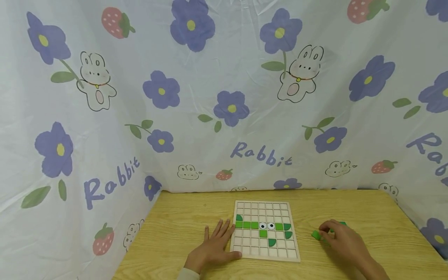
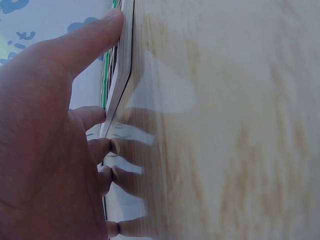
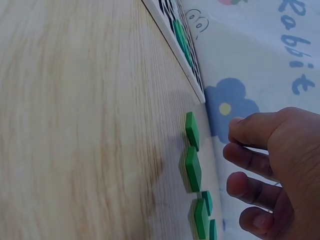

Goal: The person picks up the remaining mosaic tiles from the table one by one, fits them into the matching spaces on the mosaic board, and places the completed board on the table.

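The left hand (image 1: 215, 249) spreads its fingers beside the left edge of the wooden grid board (image 1: 262, 251), thumb on its near-left corner. Right of the board, the right hand (image 1: 344, 241) hovers by loose green tiles (image 1: 316, 235), fingers loosely bent, apart from them. Green squares (image 1: 246, 225), dark-green quarter-circles (image 1: 272, 242) and two eye tiles (image 1: 263, 226) fill some board cells.
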### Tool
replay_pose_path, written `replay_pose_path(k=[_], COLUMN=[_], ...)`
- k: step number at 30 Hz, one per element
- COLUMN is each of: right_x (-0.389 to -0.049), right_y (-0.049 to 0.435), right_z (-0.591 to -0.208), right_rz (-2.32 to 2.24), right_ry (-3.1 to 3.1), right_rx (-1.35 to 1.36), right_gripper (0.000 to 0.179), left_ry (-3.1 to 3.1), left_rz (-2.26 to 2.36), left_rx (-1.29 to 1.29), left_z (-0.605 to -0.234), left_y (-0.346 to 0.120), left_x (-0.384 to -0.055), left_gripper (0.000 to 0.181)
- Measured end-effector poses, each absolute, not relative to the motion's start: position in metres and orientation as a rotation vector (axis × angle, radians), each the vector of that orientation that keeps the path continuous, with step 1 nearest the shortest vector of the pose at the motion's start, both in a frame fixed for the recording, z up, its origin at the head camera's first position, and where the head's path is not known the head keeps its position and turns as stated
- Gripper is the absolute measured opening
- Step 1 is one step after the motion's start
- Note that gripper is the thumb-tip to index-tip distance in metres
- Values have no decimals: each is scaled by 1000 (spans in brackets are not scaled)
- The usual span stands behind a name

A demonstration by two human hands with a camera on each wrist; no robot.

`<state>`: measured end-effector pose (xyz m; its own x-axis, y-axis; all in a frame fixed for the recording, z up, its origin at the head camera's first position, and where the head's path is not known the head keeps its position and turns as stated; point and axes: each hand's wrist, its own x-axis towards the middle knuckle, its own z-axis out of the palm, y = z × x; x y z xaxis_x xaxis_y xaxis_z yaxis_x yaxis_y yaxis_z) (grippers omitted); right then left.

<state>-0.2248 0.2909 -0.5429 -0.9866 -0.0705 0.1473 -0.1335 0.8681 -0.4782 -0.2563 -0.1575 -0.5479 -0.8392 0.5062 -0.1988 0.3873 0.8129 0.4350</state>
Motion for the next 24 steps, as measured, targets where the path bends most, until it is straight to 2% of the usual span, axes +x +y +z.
replay_pose_path(k=[13, 20, 24], right_x=[-217, -213, -213], right_y=[310, 313, 311], right_z=[-548, -554, -555], right_rz=[698, 745, 697], right_ry=[-2924, -2982, -3009], right_rx=[158, 164, 177], right_gripper=[13, 30, 28], left_ry=[2678, 2659, 2661], left_rz=[578, 583, 582], left_rx=[678, 666, 668], left_z=[-547, -548, -547], left_y=[-158, -159, -158], left_x=[-257, -257, -256], left_gripper=[99, 98, 98])
